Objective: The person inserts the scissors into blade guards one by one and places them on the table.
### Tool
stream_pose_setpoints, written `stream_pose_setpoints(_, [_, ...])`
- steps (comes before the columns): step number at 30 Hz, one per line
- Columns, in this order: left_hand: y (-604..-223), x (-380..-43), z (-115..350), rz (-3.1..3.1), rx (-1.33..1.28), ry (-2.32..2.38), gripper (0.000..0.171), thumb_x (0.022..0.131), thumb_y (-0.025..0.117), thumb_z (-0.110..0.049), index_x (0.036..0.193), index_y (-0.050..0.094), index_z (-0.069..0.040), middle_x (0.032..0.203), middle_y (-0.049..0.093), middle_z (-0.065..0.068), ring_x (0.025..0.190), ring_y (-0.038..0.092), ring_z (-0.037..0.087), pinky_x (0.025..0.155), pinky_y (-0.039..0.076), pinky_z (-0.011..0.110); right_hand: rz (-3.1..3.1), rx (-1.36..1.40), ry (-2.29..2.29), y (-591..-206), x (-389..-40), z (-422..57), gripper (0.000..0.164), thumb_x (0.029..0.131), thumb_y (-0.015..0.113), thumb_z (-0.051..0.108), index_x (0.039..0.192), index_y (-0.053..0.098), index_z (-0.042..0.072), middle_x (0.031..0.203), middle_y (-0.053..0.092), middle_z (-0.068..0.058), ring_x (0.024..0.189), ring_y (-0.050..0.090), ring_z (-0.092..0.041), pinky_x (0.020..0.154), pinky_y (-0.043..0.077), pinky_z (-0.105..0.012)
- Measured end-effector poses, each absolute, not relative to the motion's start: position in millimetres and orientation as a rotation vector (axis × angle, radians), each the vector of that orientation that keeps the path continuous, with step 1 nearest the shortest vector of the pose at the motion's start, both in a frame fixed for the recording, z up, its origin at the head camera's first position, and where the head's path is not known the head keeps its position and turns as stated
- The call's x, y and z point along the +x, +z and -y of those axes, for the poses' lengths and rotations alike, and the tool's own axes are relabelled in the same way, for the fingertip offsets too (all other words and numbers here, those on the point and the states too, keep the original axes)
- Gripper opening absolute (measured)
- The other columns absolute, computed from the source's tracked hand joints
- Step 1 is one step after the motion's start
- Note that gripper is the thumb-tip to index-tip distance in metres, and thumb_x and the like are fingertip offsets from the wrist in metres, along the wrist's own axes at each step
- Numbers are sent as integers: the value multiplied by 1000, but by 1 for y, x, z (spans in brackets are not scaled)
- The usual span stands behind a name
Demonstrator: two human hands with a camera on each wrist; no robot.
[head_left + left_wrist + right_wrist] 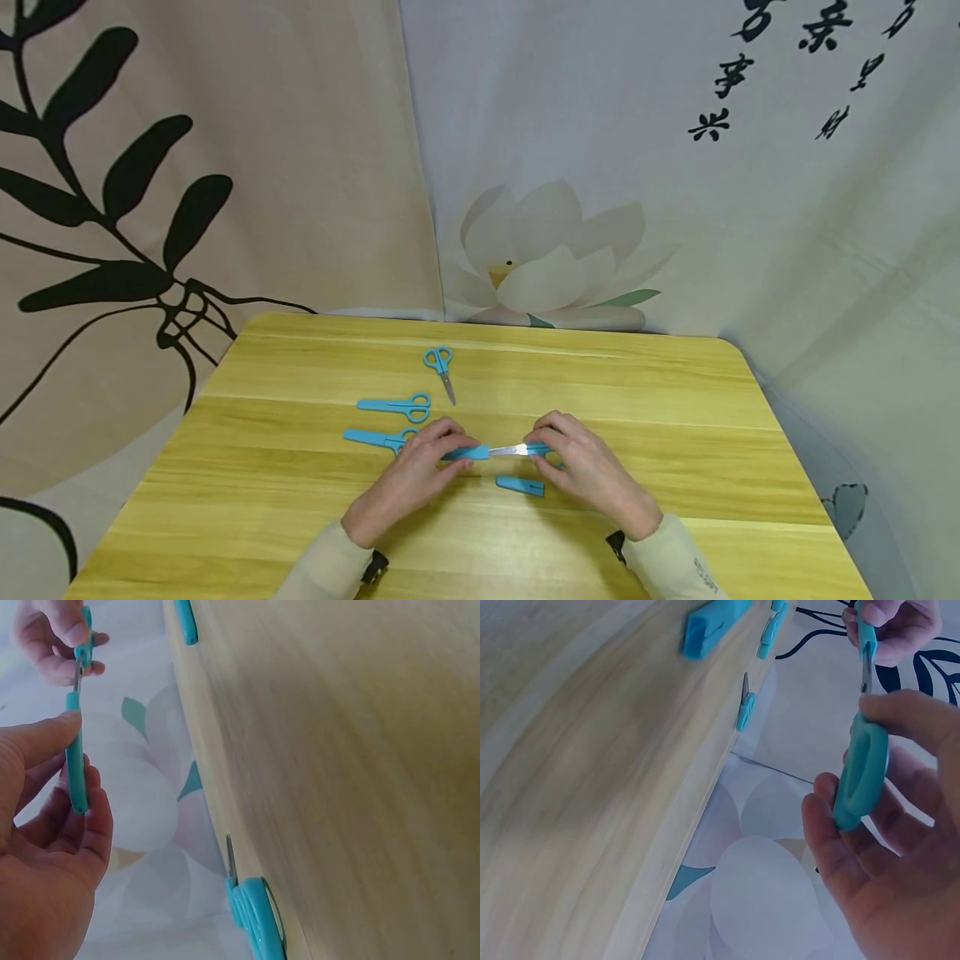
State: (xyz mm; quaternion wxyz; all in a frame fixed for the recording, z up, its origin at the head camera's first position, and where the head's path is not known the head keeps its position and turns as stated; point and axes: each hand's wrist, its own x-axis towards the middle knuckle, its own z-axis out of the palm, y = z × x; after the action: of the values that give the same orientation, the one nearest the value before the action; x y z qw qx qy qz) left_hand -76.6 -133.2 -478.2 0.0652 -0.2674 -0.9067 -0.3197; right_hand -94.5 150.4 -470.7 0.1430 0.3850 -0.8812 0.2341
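Observation:
My left hand (pixel 416 467) pinches a blue blade cover (pixel 474 452) between thumb and fingers. My right hand (pixel 588 467) grips a pair of scissors (pixel 517 449) by the blue handles (pixel 862 776). The closed metal blades point left, and their tips sit at the mouth of the cover; in the left wrist view part of the blade (pixel 77 677) shows outside it. How deep the tips reach is hidden. Just below, between the hands, a loose blue cover (pixel 520 486) lies on the table.
Uncovered blue-handled scissors (pixel 439 371) lie toward the back of the wooden table (pixel 637 383). Two covered pairs lie to the left: one scissors (pixel 393 406) and, partly behind my left hand, another scissors (pixel 375 438). A printed curtain (pixel 570 125) hangs behind the table's far edge.

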Motion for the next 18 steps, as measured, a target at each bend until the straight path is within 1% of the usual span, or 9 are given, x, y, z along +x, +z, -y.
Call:
stream_pose_setpoints(7, [-478,-77,132,2713,-828,-951,22,92,81,-15,113,79,-15,107,62,-8,96,59,10,79,49,32,2535,1113,686,-471,-94,-148,23,83,88,9,101,75,10,109,63,1,91,61,-13,76,56,-26])
stream_pose_setpoints(18, [-480,-78,131,2704,-855,-944,21,92,80,-16,114,78,-13,107,62,-7,95,58,10,77,49,29,2547,1107,694,-472,-94,-146,23,83,88,8,102,75,10,110,63,1,92,61,-13,76,56,-27])
